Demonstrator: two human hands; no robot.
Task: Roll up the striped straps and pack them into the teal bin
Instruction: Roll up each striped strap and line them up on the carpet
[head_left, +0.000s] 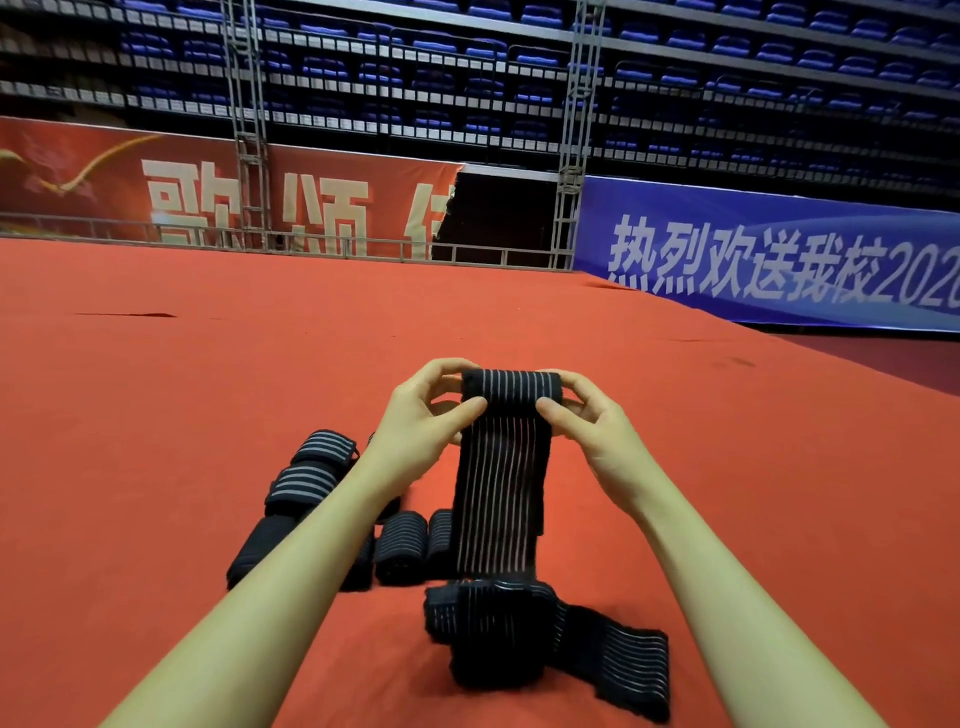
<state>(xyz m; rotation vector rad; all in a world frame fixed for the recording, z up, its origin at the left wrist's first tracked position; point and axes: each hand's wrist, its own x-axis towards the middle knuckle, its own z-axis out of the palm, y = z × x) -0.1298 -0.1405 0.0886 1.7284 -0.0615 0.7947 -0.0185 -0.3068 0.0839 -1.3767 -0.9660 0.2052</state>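
Meanwhile, your left hand (426, 410) and right hand (587, 421) each pinched an end of the strap (498, 467) at frame centre, its top rolled, its tail hanging down to the red carpet (156, 415). Rolled straps (311, 483) lay lower left, partly hidden behind your left forearm. Loose straps (519, 639) sat heaped at the bottom centre.

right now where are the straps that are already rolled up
In the head view the rolled straps lie in a cluster on the red carpet, lower left of centre, partly under the left forearm.
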